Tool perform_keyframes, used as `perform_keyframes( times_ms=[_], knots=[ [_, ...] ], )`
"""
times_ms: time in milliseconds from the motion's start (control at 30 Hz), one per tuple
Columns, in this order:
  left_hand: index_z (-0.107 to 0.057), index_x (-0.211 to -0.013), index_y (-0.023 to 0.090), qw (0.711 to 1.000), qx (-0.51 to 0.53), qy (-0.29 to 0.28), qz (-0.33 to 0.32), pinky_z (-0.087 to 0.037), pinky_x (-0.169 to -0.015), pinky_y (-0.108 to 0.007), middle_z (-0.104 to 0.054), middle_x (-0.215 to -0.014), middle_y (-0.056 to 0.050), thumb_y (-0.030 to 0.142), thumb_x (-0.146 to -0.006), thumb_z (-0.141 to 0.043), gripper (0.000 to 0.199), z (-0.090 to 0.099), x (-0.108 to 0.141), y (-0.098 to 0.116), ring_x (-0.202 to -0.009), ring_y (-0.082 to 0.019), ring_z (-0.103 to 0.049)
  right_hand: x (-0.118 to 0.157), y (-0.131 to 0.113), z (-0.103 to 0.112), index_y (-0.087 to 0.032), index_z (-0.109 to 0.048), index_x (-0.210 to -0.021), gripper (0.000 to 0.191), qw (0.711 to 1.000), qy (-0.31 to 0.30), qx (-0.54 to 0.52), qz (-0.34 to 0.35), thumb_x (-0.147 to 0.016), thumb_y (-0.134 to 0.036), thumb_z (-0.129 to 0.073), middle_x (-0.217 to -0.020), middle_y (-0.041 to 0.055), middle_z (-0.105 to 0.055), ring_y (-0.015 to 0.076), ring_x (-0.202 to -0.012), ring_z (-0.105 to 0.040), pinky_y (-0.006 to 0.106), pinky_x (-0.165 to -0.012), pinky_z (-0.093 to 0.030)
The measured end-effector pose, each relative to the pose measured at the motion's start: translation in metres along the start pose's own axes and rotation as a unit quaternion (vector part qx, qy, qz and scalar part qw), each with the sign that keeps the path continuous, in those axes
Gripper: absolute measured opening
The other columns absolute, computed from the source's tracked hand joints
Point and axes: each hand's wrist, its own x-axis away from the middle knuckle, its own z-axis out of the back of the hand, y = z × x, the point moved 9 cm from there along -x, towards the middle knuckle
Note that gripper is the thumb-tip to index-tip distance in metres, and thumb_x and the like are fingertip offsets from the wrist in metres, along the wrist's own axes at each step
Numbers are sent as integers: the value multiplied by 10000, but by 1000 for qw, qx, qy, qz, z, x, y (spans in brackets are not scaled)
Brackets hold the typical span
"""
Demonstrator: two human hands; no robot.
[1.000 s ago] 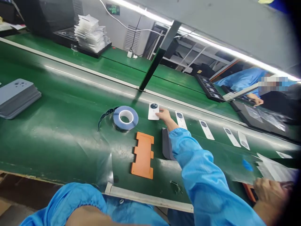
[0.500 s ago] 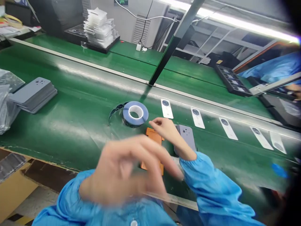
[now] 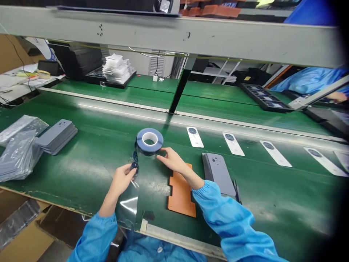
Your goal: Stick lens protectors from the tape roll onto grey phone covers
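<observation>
My left hand (image 3: 122, 178) pinches the loose end of a strip of dark round stickers (image 3: 134, 166). The strip runs up to a blue roll of sticker tape (image 3: 140, 143) with a white core, lying flat on the green bench. At the roll's lower right is my right hand (image 3: 171, 160), thumb and forefinger apart, nothing between them; whether a fingertip touches the roll I cannot tell. Under my right forearm lies an orange fixture plate (image 3: 180, 193). A stack of grey phone back panels (image 3: 218, 173) stands to its right, with dark tweezers (image 3: 237, 191) beside it.
Several white cards (image 3: 195, 137) with dark round stickers line the bench's far right side. At left are another stack of grey panels (image 3: 58, 136) and bagged panels (image 3: 21, 153). A metal post (image 3: 180, 91) rises behind; a shelf beam (image 3: 163, 34) crosses above.
My left hand has gone from a blur close to the camera to the tape strip, which it now grips. My right hand sits lower beside the roll. The view has tilted upward.
</observation>
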Motion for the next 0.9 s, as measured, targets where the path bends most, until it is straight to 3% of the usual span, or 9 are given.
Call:
perform_keyframes(
  times_ms=[100,300,400,467,533,600,733,833,900],
  knots=[
    [-739,-1073,127,995,96,-33,23,-569,-672,-303,-778,-1020,-137,442,-740,-805,463,-22,21,2,-879,-252,-732,19,-23,-9,-174,-675,-1223,346,997,4,-52,56,-904,-307,-659,-1166,116,-687,196,-872,-672,364,-845,-528],
    [-710,-1065,139,981,164,-86,61,-585,-743,-321,-761,-984,-108,530,-755,-801,507,-59,37,10,-887,-232,-718,74,-55,-30,-240,-728,-1173,254,980,-35,-156,115,-930,-256,-655,-1090,62,-715,198,-935,-675,341,-842,-545],
    [-704,-906,136,988,128,-72,42,-560,-713,-292,-724,-860,-74,607,-833,-685,477,-64,31,16,-810,-199,-684,88,-55,-21,-268,-770,-1076,198,979,26,-150,136,-917,-212,-667,-1087,63,-694,214,-994,-660,367,-891,-535],
    [-680,-843,138,995,79,-59,30,-537,-690,-276,-703,-828,-72,617,-853,-645,480,-64,25,20,-801,-196,-671,96,-51,-12,-272,-792,-988,147,978,70,-137,139,-901,-216,-687,-1018,63,-674,212,-932,-652,367,-850,-539],
    [-636,-829,156,999,32,-22,13,-514,-662,-263,-677,-801,-57,586,-840,-666,431,-56,18,24,-770,-186,-658,104,-43,-6,-266,-797,-935,123,978,77,-147,126,-903,-241,-681,-870,45,-652,186,-775,-631,335,-727,-535],
    [-560,-818,188,998,-10,50,-28,-483,-639,-244,-614,-751,-6,510,-805,-726,363,-40,16,34,-699,-150,-613,112,-31,1,-253,-788,-920,132,976,63,-185,100,-913,-274,-659,-760,25,-643,166,-666,-599,306,-629,-506],
    [-477,-834,227,971,-74,181,-136,-422,-616,-216,-478,-718,63,366,-768,-783,342,-17,29,68,-620,-103,-497,124,15,28,-220,-720,-813,177,955,89,-282,4,-896,-361,-653,-791,44,-718,185,-711,-651,312,-654,-522],
    [-490,-798,225,965,-91,165,-185,-401,-608,-218,-474,-721,54,349,-823,-731,273,-37,36,92,-619,-105,-475,125,56,47,-207,-679,-805,192,943,127,-301,-68,-851,-393,-679,-781,41,-716,184,-693,-655,318,-662,-524],
    [-497,-763,219,979,-87,67,-173,-404,-599,-222,-503,-716,42,353,-860,-678,246,-75,27,94,-628,-113,-507,121,75,55,-201,-679,-883,168,949,138,-272,-83,-817,-354,-696,-823,34,-713,170,-692,-636,305,-655,-512]
  ],
)
